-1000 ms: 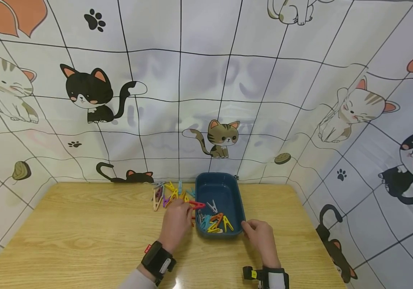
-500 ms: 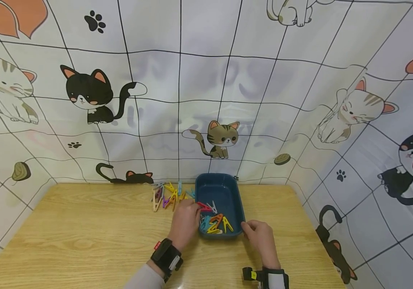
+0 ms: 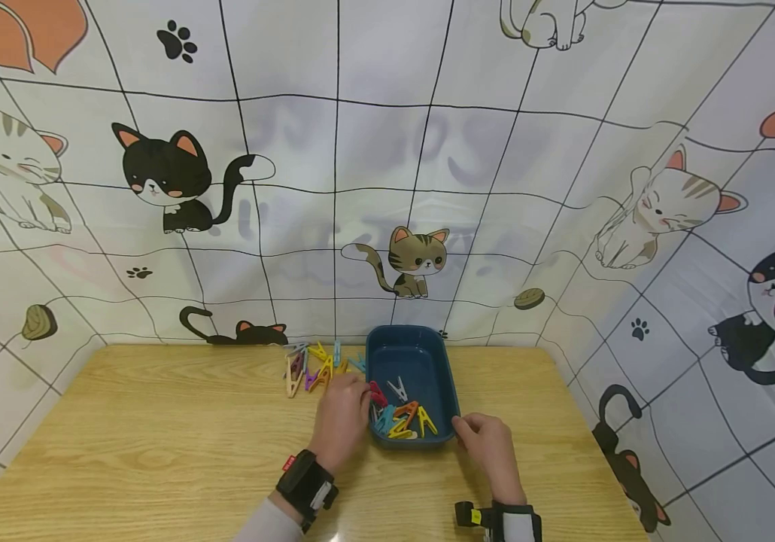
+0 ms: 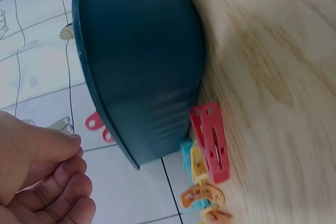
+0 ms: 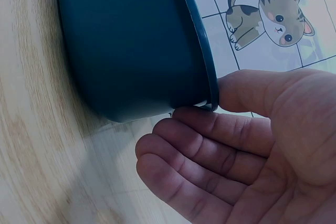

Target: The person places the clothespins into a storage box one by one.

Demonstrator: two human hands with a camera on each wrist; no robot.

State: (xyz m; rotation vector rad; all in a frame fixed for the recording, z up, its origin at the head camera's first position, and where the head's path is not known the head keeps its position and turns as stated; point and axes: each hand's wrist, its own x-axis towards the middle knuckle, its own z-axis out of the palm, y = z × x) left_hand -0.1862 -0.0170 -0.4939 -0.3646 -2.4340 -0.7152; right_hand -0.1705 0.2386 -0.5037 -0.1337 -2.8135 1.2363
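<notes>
Inside the blue box [image 3: 417, 365], at its left side, now sits the red clip [image 3: 377, 393] that my left grip [image 3: 340, 418] was holding one moment ago; so, I judge, one more is put in. This grip is empty, its fingers loosely curled. My right grip [image 3: 489, 444] pinches the box's rim. The box also contains grey, orange, yellow and blue clips [image 3: 406, 410]; a mixed pile [image 3: 326, 366] lies outside, on the desk [image 3: 191, 436].
</notes>
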